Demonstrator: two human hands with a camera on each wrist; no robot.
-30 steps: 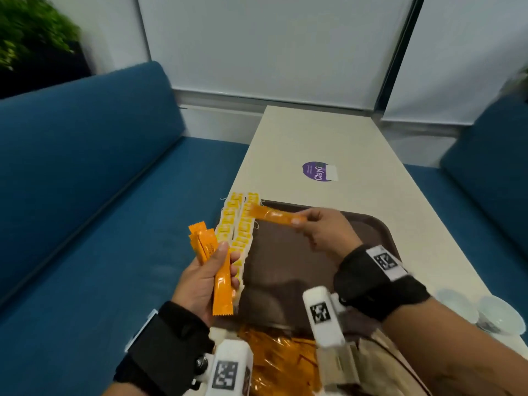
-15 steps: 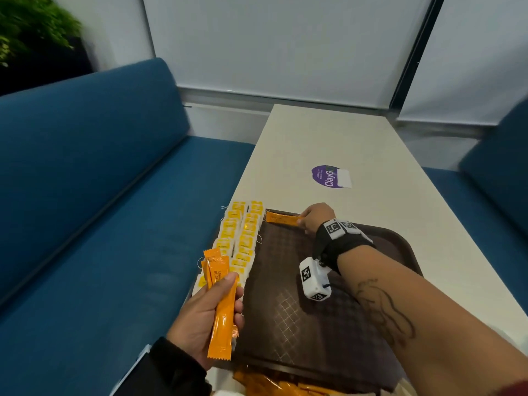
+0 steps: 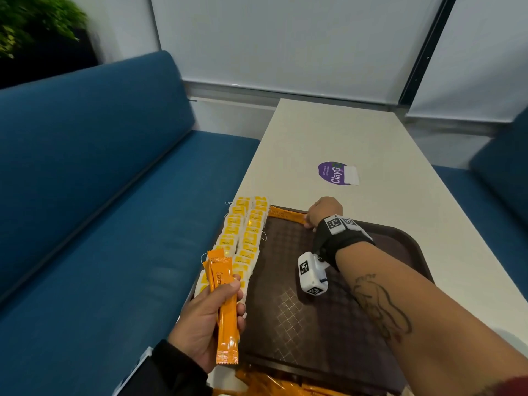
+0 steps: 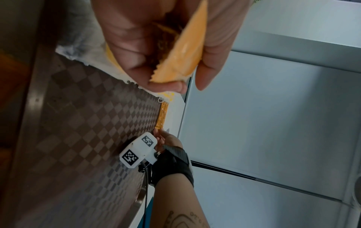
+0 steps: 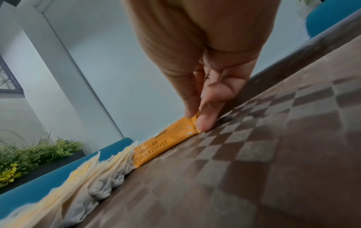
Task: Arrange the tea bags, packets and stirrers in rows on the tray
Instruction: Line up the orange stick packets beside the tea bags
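Observation:
A brown checkered tray [image 3: 328, 338] lies on the white table. Two rows of yellow-tagged tea bags [image 3: 245, 232] run along its left edge. One orange coffee packet [image 3: 285, 215] lies flat along the tray's far edge, its left end against the tea bags [image 5: 101, 177]. My right hand [image 3: 310, 221] pinches that packet's [image 5: 162, 148] right end between thumb and finger [image 5: 205, 123], down on the tray [image 5: 254, 154]. My left hand [image 3: 211, 315] hovers at the tray's near left corner and grips a bundle of orange packets [image 3: 225, 307], also seen close up as an orange packet [image 4: 183, 50].
A clear bag of more orange packets [image 3: 271, 384] lies at the tray's near edge. A purple sticker [image 3: 334, 172] marks the table [image 3: 357, 132] beyond the tray. Blue sofa seats [image 3: 100, 195] flank the table on both sides. A plant [image 3: 34, 21] stands far left.
My right hand carried the single orange packet from above the tray to the far edge and laid it down beside the tea bags. The left hand kept holding its bundle.

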